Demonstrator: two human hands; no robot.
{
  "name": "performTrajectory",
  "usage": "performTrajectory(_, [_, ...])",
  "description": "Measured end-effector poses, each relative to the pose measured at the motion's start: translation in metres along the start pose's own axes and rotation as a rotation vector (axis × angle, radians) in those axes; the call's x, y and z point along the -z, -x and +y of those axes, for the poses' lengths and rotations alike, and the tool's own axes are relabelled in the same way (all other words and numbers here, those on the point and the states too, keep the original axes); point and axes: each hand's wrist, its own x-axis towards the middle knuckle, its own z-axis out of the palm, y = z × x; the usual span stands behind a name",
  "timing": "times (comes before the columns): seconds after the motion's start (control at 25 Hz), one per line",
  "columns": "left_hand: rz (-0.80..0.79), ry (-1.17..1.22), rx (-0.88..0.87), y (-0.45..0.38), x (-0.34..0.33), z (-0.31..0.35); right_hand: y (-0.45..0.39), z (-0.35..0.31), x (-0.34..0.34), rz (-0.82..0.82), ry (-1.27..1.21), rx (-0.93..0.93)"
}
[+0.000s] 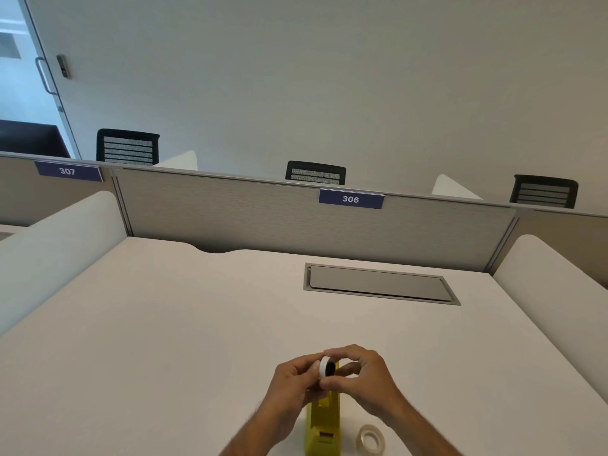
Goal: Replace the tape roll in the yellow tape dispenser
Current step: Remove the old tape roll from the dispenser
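Note:
The yellow tape dispenser point(323, 426) stands on the white desk point(184, 330) near the front edge, lengthwise toward me. Just above its far end, both hands hold a small white ring with a black core point(326, 368). My left hand point(296, 383) pinches it from the left and my right hand point(362, 378) grips it from the right and above. Whether it is a spent tape core or the dispenser's hub cannot be told. A clear tape roll point(370, 439) lies flat on the desk right of the dispenser, under my right forearm.
A grey cable hatch point(378, 284) is set into the desk at the back right. Grey partition panels with a "306" label point(350, 199) close off the far side, and white curved dividers point(59, 245) stand at both sides. Chairs show behind the partition.

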Motion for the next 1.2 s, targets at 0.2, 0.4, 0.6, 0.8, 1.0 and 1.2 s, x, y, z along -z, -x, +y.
performTrajectory(0.2, [-0.021,0.012,0.029,-0.0009,0.0016,-0.0018,-0.0009,0.0012,0.0080,-0.065,-0.237,-0.033])
performTrajectory(0.4, [-0.053,0.016,0.048,-0.0015,0.0001,0.0000,-0.0017,0.0020,0.0065,-0.019,-0.198,0.034])
performTrajectory(0.6, [-0.110,0.026,0.042,0.0006,0.0008,0.0010,0.0013,0.0030,0.0063,-0.020,-0.113,0.064])
performTrajectory(0.8, [-0.132,0.035,0.036,0.0007,0.0039,0.0002,0.0040,0.0007,0.0050,-0.009,-0.091,0.070])
performTrajectory(1.0, [-0.115,0.046,0.009,0.0015,0.0058,0.0012,0.0031,-0.0003,0.0062,-0.004,-0.108,0.073])
performTrajectory(1.2, [-0.062,0.029,-0.027,-0.0021,0.0082,0.0004,0.0030,0.0020,0.0047,0.036,-0.132,0.045])
